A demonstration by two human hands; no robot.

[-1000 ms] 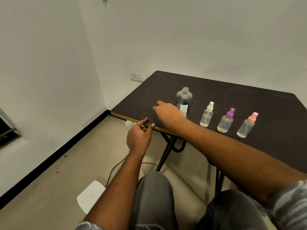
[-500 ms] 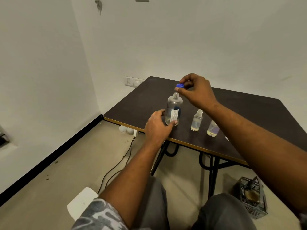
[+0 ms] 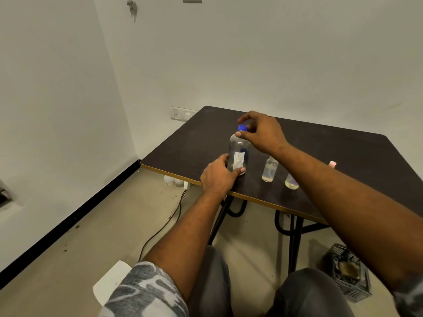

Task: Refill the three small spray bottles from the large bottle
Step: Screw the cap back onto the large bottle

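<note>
**Blue cap pinched on the upright large bottle, one hand at each end**

Head view: the large bottle stands upright near the front left corner of the dark desk. Its long axis is vertical, and it lies straight ahead of the person and a little to the left. The left hand reaches in from the near edge and grips the lower body of the bottle, with the thumb across the white label. The right hand comes over from the right and arches above the neck. Its thumb and fingers pinch the blue cap, which sits on the bottle's mouth.

Both hands touch the same thing at opposite ends of its axis, the left low as a brace and the right high. The coming move therefore looks like a twist about that vertical axis. Whether the cap is going on or coming off I cannot tell.

The small spray bottles stand in a row to the right of the large bottle, partly hidden by the right forearm. The nearest small bottle is just beside the large one, with its top hidden. A second small bottle shows only its base. Of the third, only a pink cap peeks out past the arm. The right hand is the nearer of the two to this row.
</note>
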